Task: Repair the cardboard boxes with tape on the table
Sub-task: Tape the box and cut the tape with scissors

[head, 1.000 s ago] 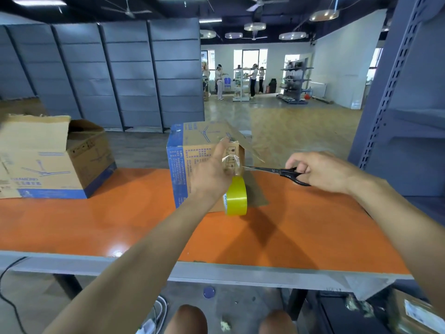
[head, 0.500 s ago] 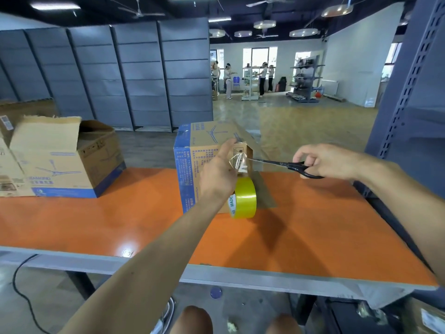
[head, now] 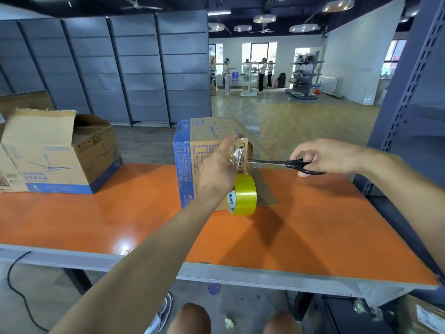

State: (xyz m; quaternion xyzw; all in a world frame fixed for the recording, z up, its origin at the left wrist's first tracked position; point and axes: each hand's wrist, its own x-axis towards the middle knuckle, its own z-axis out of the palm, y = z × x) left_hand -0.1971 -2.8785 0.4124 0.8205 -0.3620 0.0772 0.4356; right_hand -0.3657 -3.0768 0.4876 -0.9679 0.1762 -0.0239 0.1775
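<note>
A brown cardboard box (head: 192, 150) with a blue edge stands in the middle of the orange table (head: 313, 225). My left hand (head: 218, 169) presses a clear strip of tape (head: 237, 156) against the box's right corner. A yellow tape roll (head: 243, 195) hangs from that strip below the hand. My right hand (head: 325, 156) grips black scissors (head: 286, 163), whose blades reach the strip just above the roll.
A second cardboard box (head: 55, 155) with an open, torn flap sits at the table's left end. A blue metal rack upright (head: 409, 92) rises close on the right. Grey partition panels stand behind the table. People stand far off in the background.
The scissor blades have stayed at the tape strip beside my left hand. The view has shifted slightly; hands and roll keep almost the same pose.
</note>
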